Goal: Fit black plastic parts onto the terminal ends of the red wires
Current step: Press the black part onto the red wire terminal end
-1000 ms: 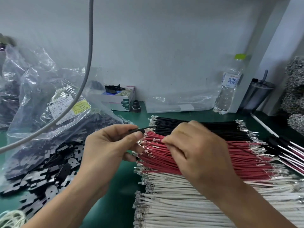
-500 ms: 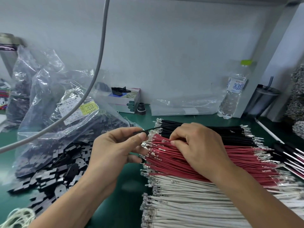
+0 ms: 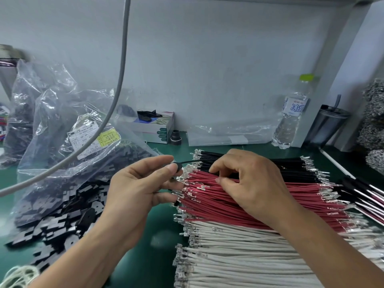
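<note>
Left hand (image 3: pixel 141 183): thumb + forefinger pinch small black plastic part (image 3: pixel 177 166), thin black wire trails right.
Right hand (image 3: pixel 249 183): fingers curled, picking at red insulated wires (image 3: pixel 239 204).
Wire axis: left-right, metal terminals point left.

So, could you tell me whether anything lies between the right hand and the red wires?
Nothing visible does. The right hand already rests on the red wires, its fingertips picking at them near the terminal ends. The left hand pinches a black part beside those ends, with a black wire running from it.

Right fingers (image 3: pixel 218 180) now pinching red wires (image 3: pixel 259 204)
</note>
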Tool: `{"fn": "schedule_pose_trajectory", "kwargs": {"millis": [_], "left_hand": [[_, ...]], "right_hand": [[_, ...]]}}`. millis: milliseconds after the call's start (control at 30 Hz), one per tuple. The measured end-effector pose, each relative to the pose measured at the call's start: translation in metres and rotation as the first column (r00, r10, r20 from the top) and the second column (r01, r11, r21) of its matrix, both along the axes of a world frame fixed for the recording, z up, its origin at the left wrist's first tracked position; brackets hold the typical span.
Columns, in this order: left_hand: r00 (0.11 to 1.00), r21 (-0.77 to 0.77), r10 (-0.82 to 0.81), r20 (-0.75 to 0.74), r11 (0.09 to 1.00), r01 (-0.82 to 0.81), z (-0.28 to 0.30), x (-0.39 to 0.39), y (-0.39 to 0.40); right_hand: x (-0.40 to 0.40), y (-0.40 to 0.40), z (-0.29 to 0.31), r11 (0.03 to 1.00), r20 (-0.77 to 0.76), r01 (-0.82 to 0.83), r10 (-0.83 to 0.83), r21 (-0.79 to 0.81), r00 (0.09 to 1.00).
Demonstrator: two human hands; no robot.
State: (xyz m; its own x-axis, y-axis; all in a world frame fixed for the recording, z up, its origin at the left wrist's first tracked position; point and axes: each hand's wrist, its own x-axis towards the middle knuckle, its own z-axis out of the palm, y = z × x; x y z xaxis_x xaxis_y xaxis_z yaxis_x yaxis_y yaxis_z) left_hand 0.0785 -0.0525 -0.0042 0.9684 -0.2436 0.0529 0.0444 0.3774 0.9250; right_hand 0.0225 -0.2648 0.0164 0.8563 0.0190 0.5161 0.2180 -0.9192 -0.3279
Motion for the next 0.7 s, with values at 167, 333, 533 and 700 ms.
{"fn": "schedule_pose_trajectory", "kwargs": {"millis": [167, 333, 533, 700], "left_hand": [[0.999, -0.032, -0.030, -0.021, 0.999, 0.029, 0.002, 0.001, 0.003], [0.987, -0.065, -0.163, -0.009, 0.985, 0.162, 0.006, -0.003, 0.004], [0.962, -0.034, -0.273, 0.013, 0.961, 0.273, 0.006, -0.008, 0.002], [0.950, -0.052, -0.309, 0.032, 0.949, 0.311, 0.005, -0.010, 0.000]], "right_hand": [[-0.003, 0.000, 0.003, 0.997, 0.042, -0.058, 0.056, 0.054, 0.998], [-0.025, 0.007, 0.001, 0.988, 0.231, -0.138, 0.119, 0.068, 0.966], [-0.039, 0.013, -0.004, 0.980, 0.308, -0.135, 0.084, 0.149, 0.948], [-0.046, 0.012, -0.003, 0.987, 0.291, -0.105, 0.066, 0.122, 0.955]]}}
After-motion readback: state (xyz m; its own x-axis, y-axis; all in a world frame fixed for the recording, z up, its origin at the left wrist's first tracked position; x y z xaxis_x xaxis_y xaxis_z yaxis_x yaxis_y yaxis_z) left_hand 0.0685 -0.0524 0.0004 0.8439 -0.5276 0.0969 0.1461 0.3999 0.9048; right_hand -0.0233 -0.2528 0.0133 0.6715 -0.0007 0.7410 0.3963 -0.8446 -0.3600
